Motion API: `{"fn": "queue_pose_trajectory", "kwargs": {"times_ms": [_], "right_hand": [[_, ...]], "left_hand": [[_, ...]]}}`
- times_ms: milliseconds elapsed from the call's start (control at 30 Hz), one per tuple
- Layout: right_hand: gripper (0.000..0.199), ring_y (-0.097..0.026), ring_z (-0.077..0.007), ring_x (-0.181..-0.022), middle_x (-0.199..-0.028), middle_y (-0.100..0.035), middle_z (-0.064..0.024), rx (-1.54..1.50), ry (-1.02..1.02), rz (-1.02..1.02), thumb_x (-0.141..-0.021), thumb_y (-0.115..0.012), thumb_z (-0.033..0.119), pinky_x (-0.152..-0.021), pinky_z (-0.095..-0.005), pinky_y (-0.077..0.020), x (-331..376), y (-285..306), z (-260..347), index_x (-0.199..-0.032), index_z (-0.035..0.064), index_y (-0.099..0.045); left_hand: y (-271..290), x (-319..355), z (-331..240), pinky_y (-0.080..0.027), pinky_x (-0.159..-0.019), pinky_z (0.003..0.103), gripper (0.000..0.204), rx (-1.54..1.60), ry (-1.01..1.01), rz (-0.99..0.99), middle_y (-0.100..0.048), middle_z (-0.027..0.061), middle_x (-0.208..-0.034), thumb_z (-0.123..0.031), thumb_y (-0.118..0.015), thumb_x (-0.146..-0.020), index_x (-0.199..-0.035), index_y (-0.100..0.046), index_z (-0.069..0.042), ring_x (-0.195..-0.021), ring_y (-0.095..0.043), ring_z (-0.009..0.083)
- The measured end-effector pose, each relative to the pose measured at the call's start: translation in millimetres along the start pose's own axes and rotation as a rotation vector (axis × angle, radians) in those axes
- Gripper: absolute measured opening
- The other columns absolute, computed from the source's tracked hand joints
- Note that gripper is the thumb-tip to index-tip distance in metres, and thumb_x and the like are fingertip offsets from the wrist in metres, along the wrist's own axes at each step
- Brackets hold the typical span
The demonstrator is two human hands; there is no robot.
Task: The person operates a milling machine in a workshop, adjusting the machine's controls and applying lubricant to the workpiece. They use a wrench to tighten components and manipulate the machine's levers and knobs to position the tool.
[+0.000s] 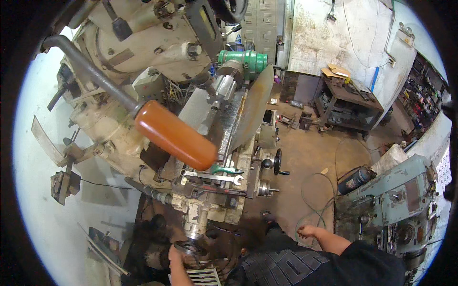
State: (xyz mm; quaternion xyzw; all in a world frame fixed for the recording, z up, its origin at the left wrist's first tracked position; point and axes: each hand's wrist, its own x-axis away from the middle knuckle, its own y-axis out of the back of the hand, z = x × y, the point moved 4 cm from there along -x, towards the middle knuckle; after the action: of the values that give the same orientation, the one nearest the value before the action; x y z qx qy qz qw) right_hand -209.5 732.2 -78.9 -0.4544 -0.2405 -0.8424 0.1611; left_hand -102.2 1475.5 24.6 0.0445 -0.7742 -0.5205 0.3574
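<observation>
The handwheel (190, 247) is a dark, round metal disc at the near, lower end of the lathe (210, 190), just under a pale, grimy cylindrical housing (196, 220). The left hand (174, 254) comes up from the lower edge and closes around the wheel's left rim, fingers wrapped on it. The right hand (307, 232) hangs free to the right over the brown floor (305, 157), forearm bent, fingers loosely curled and holding nothing. On the lathe's top, near its front edge, lie a spanner (212, 177) and a green-handled tool (226, 169). An orange-brown lever knob (175, 135) juts close to the camera above them.
</observation>
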Motion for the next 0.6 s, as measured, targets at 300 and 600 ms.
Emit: {"fn": "queue_pose_trajectory", "kwargs": {"times_ms": [300, 600], "right_hand": [[0.032, -0.066, -0.0202, -0.073, -0.093, -0.073, -0.0088, -0.027, -0.213, -0.194, -0.097, -0.055, 0.031, -0.061, -0.0386, -0.0539, 1, -11, -61, -0.110, 0.0049, -0.069], [0.031, -0.067, -0.0186, -0.078, -0.096, -0.073, -0.0091, -0.192, 0.060, -0.164, -0.099, -0.057, 0.031, -0.064, -0.0354, -0.0550, 18, -13, -41, -0.118, 0.0076, -0.065]], "left_hand": [[-69, 99, -52, -0.050, -0.102, 0.046, 0.057, -0.205, -0.491, 0.073, -0.063, 0.0171, -0.136, -0.038, -0.074, -0.084, -0.131, -0.064, -0.009, -0.126, -0.059, 0.0358], [43, 90, -28, -0.057, -0.081, 0.047, 0.034, -0.006, -0.076, -0.078, -0.075, 0.0205, -0.101, -0.031, -0.078, -0.077, -0.095, -0.076, -0.002, -0.096, -0.072, 0.0403]]}}
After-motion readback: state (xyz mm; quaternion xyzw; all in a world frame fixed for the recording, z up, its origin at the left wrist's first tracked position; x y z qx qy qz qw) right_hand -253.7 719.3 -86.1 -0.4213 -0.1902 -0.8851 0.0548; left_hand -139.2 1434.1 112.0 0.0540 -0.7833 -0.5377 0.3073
